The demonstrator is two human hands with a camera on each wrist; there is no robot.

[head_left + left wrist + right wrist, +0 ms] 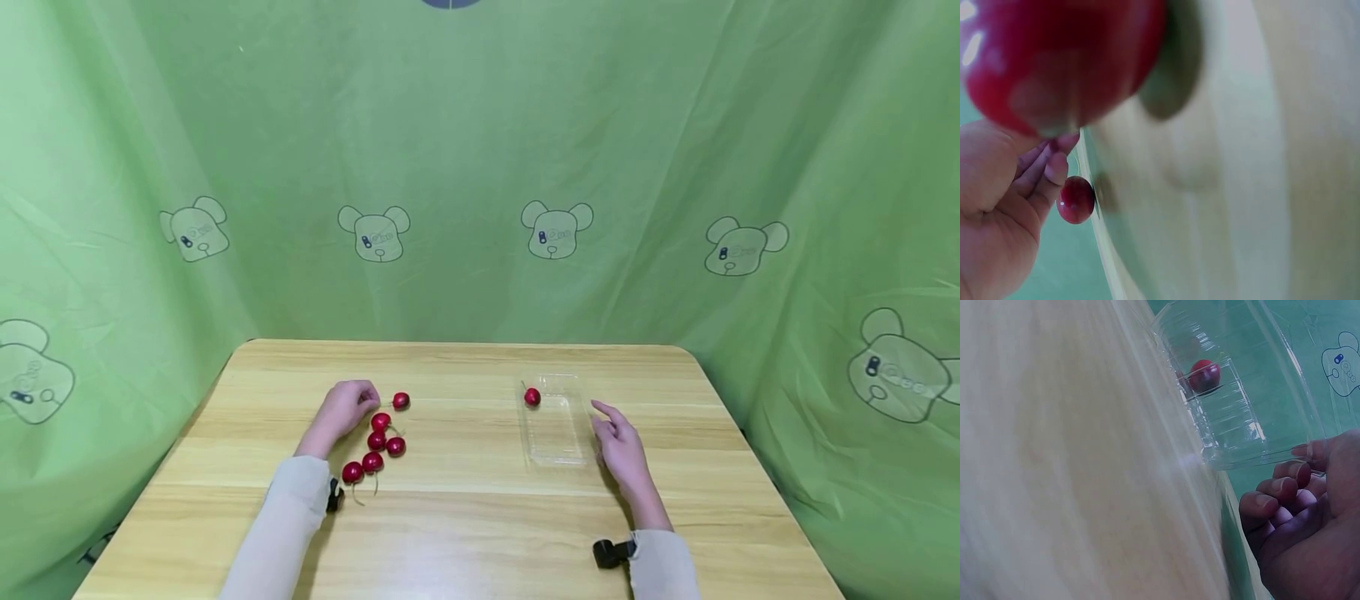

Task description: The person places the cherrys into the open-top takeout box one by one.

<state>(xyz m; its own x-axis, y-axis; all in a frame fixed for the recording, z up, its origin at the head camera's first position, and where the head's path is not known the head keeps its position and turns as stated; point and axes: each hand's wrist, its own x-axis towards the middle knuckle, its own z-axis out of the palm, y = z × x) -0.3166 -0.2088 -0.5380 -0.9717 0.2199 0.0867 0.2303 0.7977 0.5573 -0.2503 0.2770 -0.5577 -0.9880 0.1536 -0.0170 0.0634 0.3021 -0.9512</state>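
Note:
In the head view, my left hand has its thumb and fingertips together at the stem of a dark red cherry on the table. In the left wrist view the thin stem runs from that cherry up to the fingertips. Several more cherries with stems lie close by, in front of the left hand. Over on the right, my right hand pinches the right rim of a clear plastic box, its lower fingers curled. One cherry sits inside the box, towards its far left corner.
Everything stands on a light wooden table with rounded far corners. Green curtains printed with bear heads hang behind and at both sides. A black wrist camera is strapped beside the right sleeve.

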